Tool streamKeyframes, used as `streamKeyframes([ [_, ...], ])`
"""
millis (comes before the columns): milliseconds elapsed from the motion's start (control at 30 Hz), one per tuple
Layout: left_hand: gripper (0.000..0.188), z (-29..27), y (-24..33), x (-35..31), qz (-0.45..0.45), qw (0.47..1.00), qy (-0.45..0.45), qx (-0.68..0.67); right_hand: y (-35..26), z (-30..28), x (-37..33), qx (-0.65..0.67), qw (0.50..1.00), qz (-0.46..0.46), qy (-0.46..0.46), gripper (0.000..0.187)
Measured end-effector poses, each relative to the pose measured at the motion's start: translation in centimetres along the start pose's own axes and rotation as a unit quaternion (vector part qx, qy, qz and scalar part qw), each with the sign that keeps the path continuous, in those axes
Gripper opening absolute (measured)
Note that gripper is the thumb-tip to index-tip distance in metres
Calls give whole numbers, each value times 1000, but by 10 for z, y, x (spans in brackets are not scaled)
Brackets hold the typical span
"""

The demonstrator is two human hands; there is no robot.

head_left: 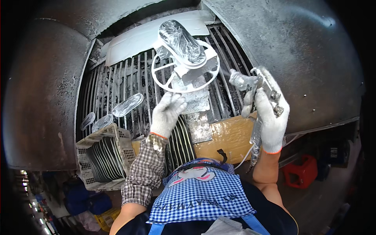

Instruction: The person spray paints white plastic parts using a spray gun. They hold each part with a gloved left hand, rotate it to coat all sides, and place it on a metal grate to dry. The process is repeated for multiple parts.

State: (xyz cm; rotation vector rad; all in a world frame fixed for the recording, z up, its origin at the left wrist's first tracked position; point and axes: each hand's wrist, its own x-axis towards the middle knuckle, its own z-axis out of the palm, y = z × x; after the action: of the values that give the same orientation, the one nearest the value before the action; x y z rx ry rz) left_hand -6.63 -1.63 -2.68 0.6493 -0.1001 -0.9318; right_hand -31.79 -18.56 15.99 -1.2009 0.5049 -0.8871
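Note:
My right hand (270, 109), in a white glove, is closed around a silver spray gun (244, 81) whose nozzle points left at the wheel. A hose or cord hangs from its lower end. In the middle, a white spoked wheel (159, 80) carries a long, rounded piece (182, 41) with a shiny, crinkled silver covering. It looks sole-shaped and lies tilted, its top end away from me. My left hand (167, 111), also gloved, is at the wheel's near rim with its fingers curled against it.
Dark slats (135, 78) run beneath the wheel, with a pale sheet (156, 35) at the back. Left are several silver sole-shaped pieces (128, 105) and a crate (127, 143) of dark pieces. Cardboard (223, 137) lies nearest me; metal walls (305, 66) flank the slats. A red stool (300, 171) stands lower right.

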Motion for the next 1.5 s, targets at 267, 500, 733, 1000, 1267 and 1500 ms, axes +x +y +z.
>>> streamKeyframes([
  [267,62,21,-15,-2,-19,1000,-4,-5,7,11,3,32,999,3,-8,53],
  [500,63,17,7,-1,-3,1000,-1,-13,21,8,14,28,999,-13,-33,56],
  [733,61,8,27,-2,16,1000,-1,-27,33,22,19,-11,993,-21,-119,55],
  [1000,54,2,42,3,32,999,22,-2,47,22,41,-21,996,-38,-77,53],
  [1267,46,2,48,9,49,999,23,-5,44,23,48,35,996,-77,-24,52],
  [1500,42,7,50,8,81,995,51,-8,39,28,30,-36,993,-30,-109,55],
])
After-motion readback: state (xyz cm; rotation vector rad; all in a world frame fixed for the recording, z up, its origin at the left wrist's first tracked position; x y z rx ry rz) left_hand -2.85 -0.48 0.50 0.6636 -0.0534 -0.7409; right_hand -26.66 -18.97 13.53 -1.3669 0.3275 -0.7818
